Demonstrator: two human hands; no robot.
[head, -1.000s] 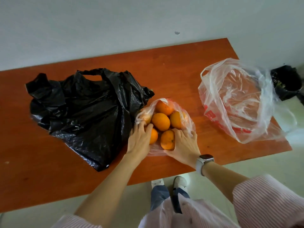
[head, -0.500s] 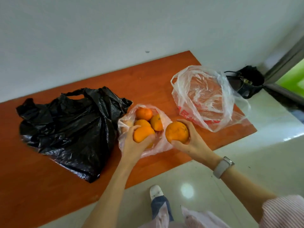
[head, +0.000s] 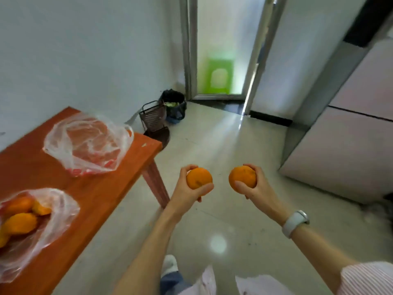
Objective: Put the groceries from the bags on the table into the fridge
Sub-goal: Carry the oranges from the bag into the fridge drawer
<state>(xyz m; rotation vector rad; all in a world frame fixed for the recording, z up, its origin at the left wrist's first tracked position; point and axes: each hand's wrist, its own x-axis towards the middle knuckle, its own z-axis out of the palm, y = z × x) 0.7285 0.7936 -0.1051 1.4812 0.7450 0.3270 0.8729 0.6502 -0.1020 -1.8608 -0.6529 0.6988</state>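
Note:
My left hand point(head: 187, 191) grips one orange point(head: 199, 178) and my right hand point(head: 255, 187) grips another orange point(head: 242, 178); both are held out over the floor, past the table's end. On the orange-brown table point(head: 102, 188) at the left lies a clear bag point(head: 53, 218) with several oranges point(head: 20, 222) in it. A second clear bag with red print point(head: 89, 143) lies farther along the table and looks empty. The fridge point(head: 348, 145), pale and with its doors closed, stands at the right.
A dark wire basket point(head: 153, 119) and a black bin point(head: 174, 105) stand on the floor by the wall beyond the table. A doorway point(head: 221, 60) opens at the back. The glossy floor point(head: 223, 150) lies between the table and the fridge.
Both hands lifted an orange each out of the bag and moved off the table. The view has swung right, so the black bag is out of sight and the fridge has come in.

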